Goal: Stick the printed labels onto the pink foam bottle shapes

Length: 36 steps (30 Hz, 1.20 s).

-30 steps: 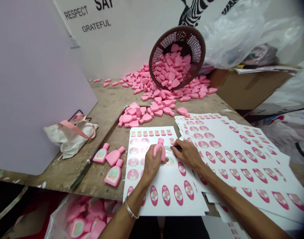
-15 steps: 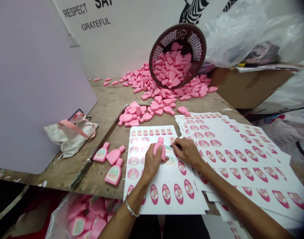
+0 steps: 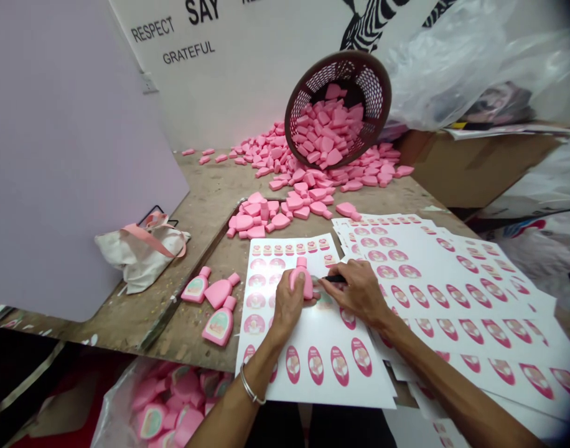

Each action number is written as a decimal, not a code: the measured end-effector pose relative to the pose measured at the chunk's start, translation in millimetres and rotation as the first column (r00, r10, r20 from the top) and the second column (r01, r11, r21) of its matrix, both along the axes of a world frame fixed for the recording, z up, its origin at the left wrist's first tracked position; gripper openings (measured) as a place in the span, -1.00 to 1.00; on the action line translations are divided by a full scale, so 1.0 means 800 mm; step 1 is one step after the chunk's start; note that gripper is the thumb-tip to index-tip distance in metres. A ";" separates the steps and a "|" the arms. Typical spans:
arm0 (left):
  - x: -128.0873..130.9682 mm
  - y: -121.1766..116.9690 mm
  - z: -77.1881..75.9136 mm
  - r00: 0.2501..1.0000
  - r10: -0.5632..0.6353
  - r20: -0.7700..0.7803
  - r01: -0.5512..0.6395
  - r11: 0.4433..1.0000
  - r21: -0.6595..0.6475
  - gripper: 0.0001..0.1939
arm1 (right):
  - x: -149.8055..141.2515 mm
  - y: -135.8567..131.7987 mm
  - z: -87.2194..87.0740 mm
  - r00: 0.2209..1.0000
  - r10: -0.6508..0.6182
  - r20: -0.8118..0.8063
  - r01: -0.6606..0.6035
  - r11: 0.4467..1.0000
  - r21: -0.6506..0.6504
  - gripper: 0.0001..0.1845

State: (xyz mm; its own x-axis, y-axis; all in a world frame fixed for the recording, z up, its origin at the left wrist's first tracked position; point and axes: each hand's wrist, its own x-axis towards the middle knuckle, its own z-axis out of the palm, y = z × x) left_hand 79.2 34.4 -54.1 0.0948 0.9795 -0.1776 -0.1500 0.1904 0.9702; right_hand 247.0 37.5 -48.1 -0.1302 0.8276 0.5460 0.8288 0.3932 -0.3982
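- Worn wooden tabletop (image 3: 205, 186) runs back to a white wall (image 3: 247, 81) lettered "RESPECT", "SAY" and "GRATEFUL"; beyond the near label sheet (image 3: 327, 333), a zebra picture (image 3: 376, 22) is cut off at the top of what I can see.
- Over that sheet, the person's left hand (image 3: 289, 302) grasps one pink bottle (image 3: 302, 281), neck pointing away from the body; fingers hide part of it, and I can't tell whether it touches the paper.
- Just beside it, also over the sheet, the right hand (image 3: 362, 291) pinches one black-handled tool (image 3: 335, 279); its tip, close to the bottle, is too small to make out.
- Four oval labels (image 3: 315, 365) along the sheet's near edge show whole; the left forearm (image 3: 219, 414) covers part of another.
- Left of the sheet lie three loose bottles (image 3: 218, 291), two showing labels, the one between them plain.
- Farther left sits one cloth bag (image 3: 135, 255); I can't see inside.
- Well beyond the sheet, one brown basket (image 3: 376, 84) lies tipped, full of pink bottles; a heap (image 3: 266, 152) too big to count spreads around it.
- Below the sheet's left side, one clear plastic bag (image 3: 112, 404) holds more bottles, some labelled, the rest hidden.
- Right of the sheet, fanned sheets (image 3: 434, 261) overlap, so I can't count them.
- Beyond those, one cardboard box (image 3: 481, 168) is covered on top, contents hidden.
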 end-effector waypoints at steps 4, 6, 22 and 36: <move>-0.004 -0.002 0.006 0.997 0.008 0.073 -0.005 0.999 -0.041 -0.51 | 0.004 -0.009 0.024 0.924 -0.108 -0.366 0.051 0.985 -0.163 -0.69; -0.006 -0.006 0.012 0.986 0.018 0.166 -0.009 0.999 -0.051 -0.50 | 0.005 -0.012 0.037 0.811 -0.192 -0.553 0.035 0.959 -0.283 -0.64; -0.011 -0.033 0.059 0.882 -0.040 0.469 0.051 0.999 -0.010 -0.46 | -0.042 -0.036 0.065 0.691 -0.186 -0.698 -0.277 0.824 -0.494 -0.57; -0.013 -0.034 0.061 0.895 -0.030 0.444 0.051 0.998 -0.036 -0.43 | -0.046 -0.034 0.066 0.711 -0.165 -0.683 -0.230 0.864 -0.448 -0.60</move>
State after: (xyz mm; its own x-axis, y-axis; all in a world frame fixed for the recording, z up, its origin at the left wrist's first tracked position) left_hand 68.7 7.6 -5.0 0.2133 0.9651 -0.1518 -0.5537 0.2475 0.7951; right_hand 209.8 10.0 4.3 0.0798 0.9962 0.0335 0.2344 0.0139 -0.9720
